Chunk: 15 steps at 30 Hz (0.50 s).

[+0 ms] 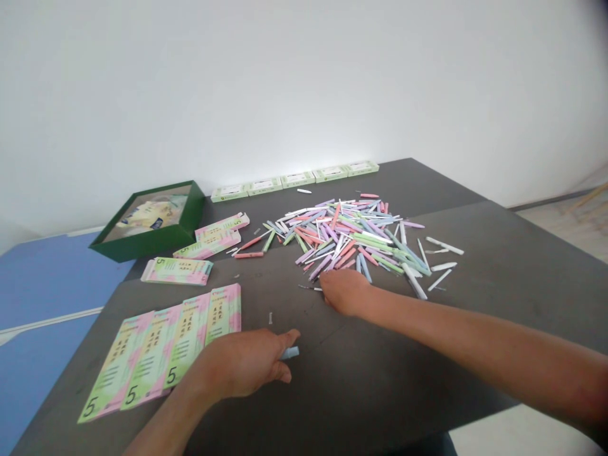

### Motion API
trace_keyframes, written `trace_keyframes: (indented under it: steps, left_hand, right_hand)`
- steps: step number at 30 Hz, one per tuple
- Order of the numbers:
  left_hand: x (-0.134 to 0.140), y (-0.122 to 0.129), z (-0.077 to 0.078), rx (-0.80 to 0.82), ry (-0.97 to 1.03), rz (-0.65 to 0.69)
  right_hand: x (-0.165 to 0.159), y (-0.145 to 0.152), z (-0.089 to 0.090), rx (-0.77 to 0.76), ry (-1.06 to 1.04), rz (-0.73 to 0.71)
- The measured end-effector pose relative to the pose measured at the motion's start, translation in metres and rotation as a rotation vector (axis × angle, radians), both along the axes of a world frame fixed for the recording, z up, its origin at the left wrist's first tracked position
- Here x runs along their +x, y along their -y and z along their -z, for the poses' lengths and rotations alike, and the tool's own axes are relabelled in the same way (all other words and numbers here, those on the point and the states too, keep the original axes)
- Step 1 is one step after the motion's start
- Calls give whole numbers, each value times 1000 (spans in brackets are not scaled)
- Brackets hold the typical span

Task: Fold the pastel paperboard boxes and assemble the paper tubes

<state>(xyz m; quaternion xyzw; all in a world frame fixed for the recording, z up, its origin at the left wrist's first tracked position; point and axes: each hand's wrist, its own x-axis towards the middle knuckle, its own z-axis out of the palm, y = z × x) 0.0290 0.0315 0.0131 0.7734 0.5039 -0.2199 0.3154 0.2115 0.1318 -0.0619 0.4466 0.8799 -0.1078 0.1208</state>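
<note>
- The big pile of pens [342,235] is on the table [370,386], far side of the two hands. It is a heap of pink, green, blue, purple and white sticks.
- The right hand [344,292] is the nearer one. It is at the front edge of the pile, with its back turned up.
- I cannot tell if the right fingers are pinching anything, because the hand hides them. A thin white stick [311,289] pokes out on its left side, lying almost flat from left to right.
- The left hand [256,361] is closer to the person, and well apart from the pile. From there, the pile is farther away and over to the right.
- The left hand is pinching a light blue piece [290,353]. Its end sticks out between the fingers and points right, a little bit away from the person. The rest of it is hidden.
- The pens in the pile point many different ways. A few white pens [444,245] lie loose on its right side.
- Four flat packs [135,358] with a big 5 on some lie side by side, to the left of the left hand. Their long sides slant away from the person and to the right.
- A tiny clear bit [270,318] lies just past the left hand.
</note>
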Motion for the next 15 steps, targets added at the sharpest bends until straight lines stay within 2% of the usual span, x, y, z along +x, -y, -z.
trace_keyframes:
  steps: [5, 15]
  left_hand:
    - [4, 0, -4, -22, -102, 15]
    - [3, 2, -6, -11, -88, 4]
  right_hand:
    - [-1, 0, -1, -16, 3, -2]
    - [-4, -1, -4, -36, 2, -2]
